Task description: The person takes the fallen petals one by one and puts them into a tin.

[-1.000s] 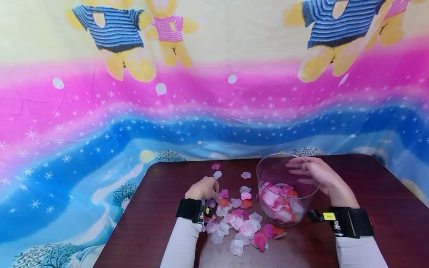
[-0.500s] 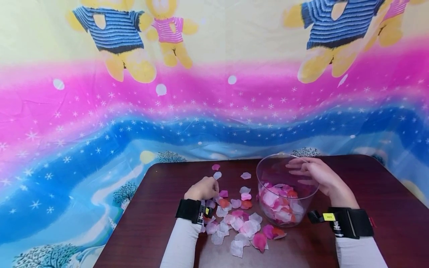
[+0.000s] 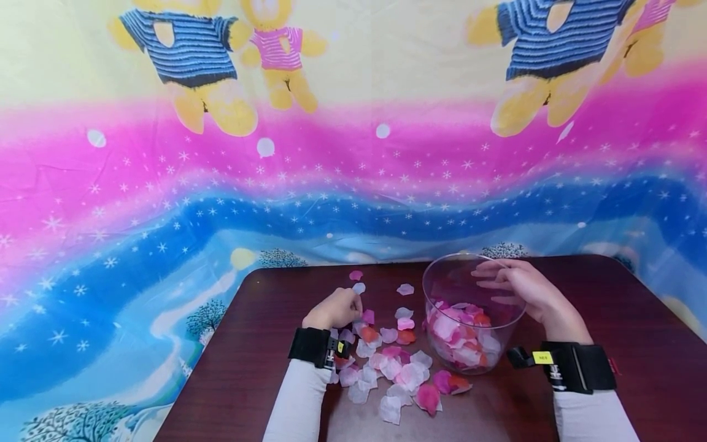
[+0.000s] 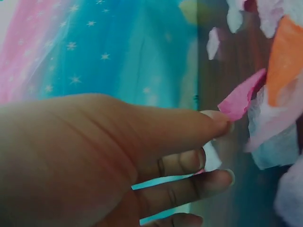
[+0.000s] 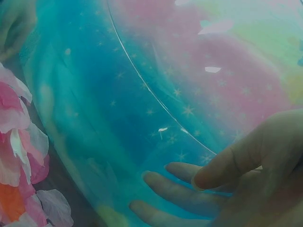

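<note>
In the head view, my left hand (image 3: 335,309) is over the left edge of a loose spread of fabric petals (image 3: 409,374). Its thumb and a mostly hidden finger pinch a magenta petal (image 4: 242,98), tilted in the left wrist view. The other fingers are loosely bent. A clear round bowl (image 3: 474,362) stands right of the spread, partly filled with pink, white and orange petals (image 3: 458,334). My right hand (image 3: 525,288) rests against the bowl's right side, fingers extended along its wall. Through the clear wall, the right wrist view shows the fingertips (image 5: 154,179).
The petals lie on a dark red-brown table (image 3: 265,344). A few stray petals (image 3: 405,288) are farther back, between the left hand and the bowl. Behind the table hangs a patterned cloth (image 3: 353,172) with bears and snowflakes.
My left hand has shifted slightly up, and the magenta petal at its fingertips has tilted and risen a little. The right hand and the bowl have stayed put.
</note>
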`<state>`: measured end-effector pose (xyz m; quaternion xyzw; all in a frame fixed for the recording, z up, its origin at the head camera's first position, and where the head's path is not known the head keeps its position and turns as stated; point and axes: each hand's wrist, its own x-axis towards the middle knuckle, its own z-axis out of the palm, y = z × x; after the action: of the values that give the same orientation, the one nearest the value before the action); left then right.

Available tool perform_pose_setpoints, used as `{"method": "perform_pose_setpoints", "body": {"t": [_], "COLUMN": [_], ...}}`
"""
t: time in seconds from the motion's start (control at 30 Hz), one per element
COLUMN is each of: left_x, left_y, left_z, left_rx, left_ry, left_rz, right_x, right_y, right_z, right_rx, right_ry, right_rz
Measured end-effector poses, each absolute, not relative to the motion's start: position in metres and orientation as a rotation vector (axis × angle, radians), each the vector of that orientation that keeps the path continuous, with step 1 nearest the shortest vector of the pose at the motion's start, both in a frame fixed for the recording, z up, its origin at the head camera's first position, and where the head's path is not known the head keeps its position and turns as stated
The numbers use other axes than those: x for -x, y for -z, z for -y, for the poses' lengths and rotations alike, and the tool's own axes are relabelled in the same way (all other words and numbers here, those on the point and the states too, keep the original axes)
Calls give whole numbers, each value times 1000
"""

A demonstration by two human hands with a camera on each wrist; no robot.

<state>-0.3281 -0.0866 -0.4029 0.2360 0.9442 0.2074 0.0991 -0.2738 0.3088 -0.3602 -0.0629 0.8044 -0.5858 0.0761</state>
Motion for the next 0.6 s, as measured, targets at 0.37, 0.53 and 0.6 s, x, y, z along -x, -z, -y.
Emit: {"method": "perform_pose_setpoints", "body": {"t": [0.37,0.53,0.6], "left_x": [303,284,275], "left_y": [348,326,319], "left_z": [80,70,66], "left_rx": [-1080,-1231,-1285], "left_ry": [-788,-869,-914], "left_rz": [-2956,-3011,-3028], "right_x": [274,275,275], "right_y": [360,360,360], "right_z": [-309,-310,-309], "right_rx": [196,204,207], "right_ry": [1741,1746,1747], "right_rz": [-2428,-2418,-2418]}}
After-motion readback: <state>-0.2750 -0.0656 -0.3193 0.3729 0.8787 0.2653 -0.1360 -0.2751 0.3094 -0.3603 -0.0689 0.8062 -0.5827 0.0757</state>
